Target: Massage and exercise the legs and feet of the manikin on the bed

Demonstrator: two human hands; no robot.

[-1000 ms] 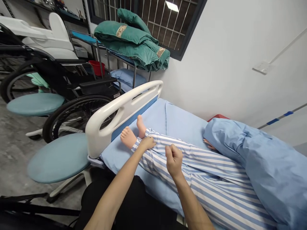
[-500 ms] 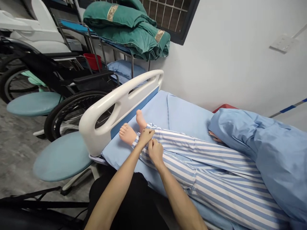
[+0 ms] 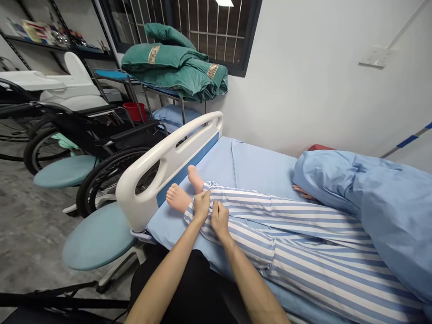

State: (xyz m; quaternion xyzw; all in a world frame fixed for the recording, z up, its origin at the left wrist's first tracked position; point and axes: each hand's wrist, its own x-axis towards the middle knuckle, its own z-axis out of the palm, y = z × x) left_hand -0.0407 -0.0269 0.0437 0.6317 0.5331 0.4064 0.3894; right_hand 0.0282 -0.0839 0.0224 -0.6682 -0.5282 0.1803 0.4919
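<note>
Blue-and-white striped trousers (image 3: 303, 234) cover two legs lying along the bed, with two smooth, manikin-like bare feet (image 3: 178, 198) sticking out of the cuffs. My left hand (image 3: 201, 204) is closed on the trouser fabric just above the ankles. Right beside it, my right hand (image 3: 220, 218) is closed in a fist on the trousers a little further up the shin. A small gap separates the two hands. The cloth inside my fingers is mostly hidden. A light blue quilt (image 3: 378, 198) is folded back over the upper body, and a hand (image 3: 303, 192) shows from under its edge.
A white bed end board (image 3: 135, 180) stands beyond the feet. Past it are a black wheelchair (image 3: 111, 139) and round teal stools (image 3: 99, 236). Green folded bedding (image 3: 175, 69) lies on a metal rack by the window. A white wall (image 3: 303, 81) runs along the bed's far side.
My left hand has turned and drawn slightly down and left, opening a small gap from my right hand. The camera view has tilted up, showing more of the shelves.
</note>
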